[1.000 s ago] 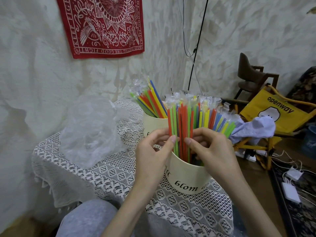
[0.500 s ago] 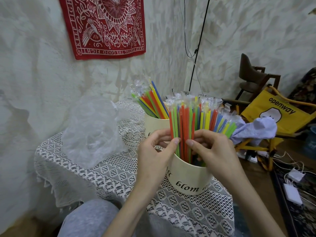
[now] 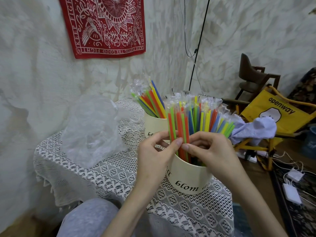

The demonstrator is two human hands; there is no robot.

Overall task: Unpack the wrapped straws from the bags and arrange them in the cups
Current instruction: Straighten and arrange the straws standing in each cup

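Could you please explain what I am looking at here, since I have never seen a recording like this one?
There is no machine: a camera worn on a person's head looks forward and down at their own two bare hands. On a table under a white lace cloth stand two cream cups. The left hand and right hand pinch a few of the wrapped straws standing in the near cup. The far cup behind it also holds a bunch of wrapped straws. A crumpled clear plastic bag lies to the left, with no straws visible inside.
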